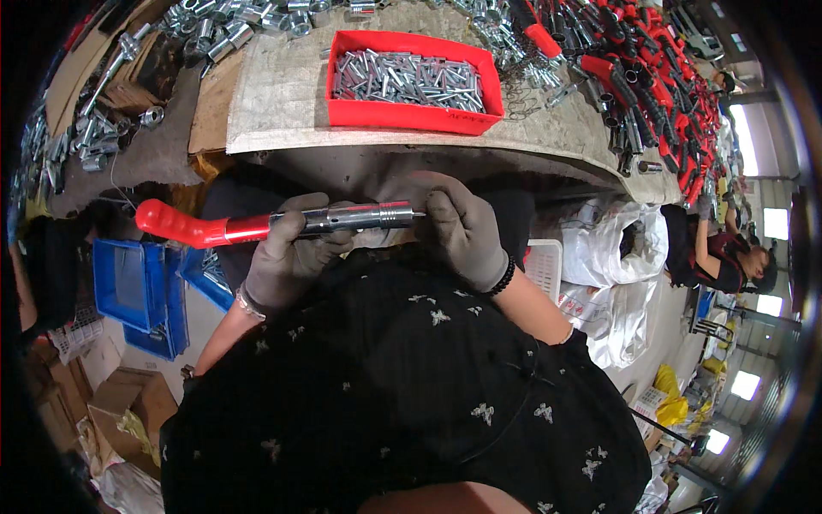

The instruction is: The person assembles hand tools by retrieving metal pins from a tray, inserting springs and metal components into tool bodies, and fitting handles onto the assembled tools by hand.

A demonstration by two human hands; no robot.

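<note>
My left hand (295,248), in a grey glove, is closed around a tool with a curved red handle (184,227) and a dark, shiny metal barrel (368,217). The tool lies level across my lap, handle to the left. At the barrel's right end, my gloved right hand (462,227) has its fingers pinched on a thin metal pin (419,214) that sticks out of the barrel. How far the pin reaches between the fingers is hidden. Beyond both hands, a red open box (411,122) holds many small metal pins (407,77).
The box stands on a sheet-covered bench (278,94). Metal sockets (227,38) are heaped at the far left, red-handled tools (651,94) at the right. Blue crates (128,287) stand low left, white sacks (612,248) right. Another person (728,257) is at far right.
</note>
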